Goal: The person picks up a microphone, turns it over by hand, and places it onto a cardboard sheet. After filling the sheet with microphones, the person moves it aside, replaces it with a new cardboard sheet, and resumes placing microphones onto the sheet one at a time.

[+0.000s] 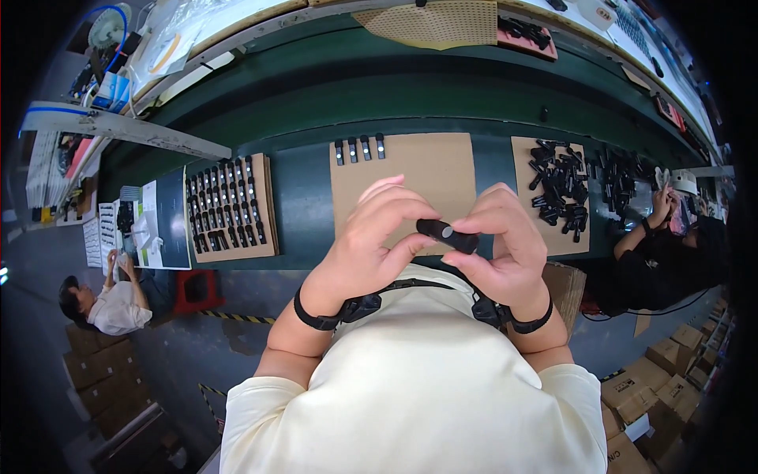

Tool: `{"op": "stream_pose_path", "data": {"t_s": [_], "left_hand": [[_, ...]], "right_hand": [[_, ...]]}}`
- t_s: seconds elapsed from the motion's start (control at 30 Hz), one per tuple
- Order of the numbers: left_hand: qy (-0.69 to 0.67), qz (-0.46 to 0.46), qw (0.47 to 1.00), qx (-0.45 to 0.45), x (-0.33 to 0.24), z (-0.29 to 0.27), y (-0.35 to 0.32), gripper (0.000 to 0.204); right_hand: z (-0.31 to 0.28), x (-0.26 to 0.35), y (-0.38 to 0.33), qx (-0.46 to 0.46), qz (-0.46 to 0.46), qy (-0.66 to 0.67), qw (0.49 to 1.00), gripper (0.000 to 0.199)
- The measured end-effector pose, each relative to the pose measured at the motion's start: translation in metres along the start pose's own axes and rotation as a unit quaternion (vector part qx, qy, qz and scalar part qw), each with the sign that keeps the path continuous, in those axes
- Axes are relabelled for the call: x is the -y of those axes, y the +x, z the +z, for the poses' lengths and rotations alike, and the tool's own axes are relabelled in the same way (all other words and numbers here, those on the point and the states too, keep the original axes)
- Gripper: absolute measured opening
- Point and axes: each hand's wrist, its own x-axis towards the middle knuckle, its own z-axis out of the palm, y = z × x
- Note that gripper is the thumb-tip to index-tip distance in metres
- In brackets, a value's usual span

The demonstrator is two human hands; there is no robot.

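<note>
Both hands hold one small black oblong part point(447, 235) with a pale round spot, close to my chest. My left hand point(371, 241) pinches its left end with thumb and fingers. My right hand point(504, 245) grips its right end. Beyond the hands lies a brown cardboard sheet point(410, 178) on the green bench, with a short row of several finished black parts point(359, 148) standing along its far left edge. Black bands sit on both wrists.
A cardboard sheet at left point(231, 207) holds rows of several black parts. At right, another sheet carries a loose pile of black parts point(562, 186). A person sits at far left point(110, 304), another at far right point(663, 253). Cardboard boxes point(655, 387) stand at lower right.
</note>
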Motion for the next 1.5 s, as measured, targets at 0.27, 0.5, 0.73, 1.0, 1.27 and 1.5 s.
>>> {"op": "stream_pose_path", "data": {"t_s": [0.27,0.5,0.73,1.0,1.27,1.5], "left_hand": [[-0.050,-0.098,0.994,0.006,0.002,0.011,-0.002,0.022],[-0.352,-0.235,0.906,-0.007,0.018,0.013,-0.014,0.017],[-0.394,-0.281,0.874,-0.043,0.036,0.023,-0.017,0.016],[-0.287,-0.342,0.894,-0.019,0.051,0.038,-0.032,0.020],[-0.176,-0.363,0.913,-0.064,0.104,0.037,-0.071,0.031],[-0.025,-0.437,0.887,-0.150,0.172,0.026,-0.142,0.043]], "right_hand": [[0.008,-0.003,0.004,-0.034,-0.012,-0.058,0.998,0.037],[0.019,-0.019,-0.005,-0.003,-0.087,-0.178,0.980,0.039],[0.021,-0.035,-0.009,0.041,-0.026,-0.148,0.988,0.037],[0.020,-0.050,-0.003,0.031,0.223,-0.007,0.974,0.026],[0.037,-0.126,0.005,0.145,0.307,-0.014,0.941,0.022],[0.064,-0.234,0.005,0.177,0.286,-0.158,0.928,0.020]]}}
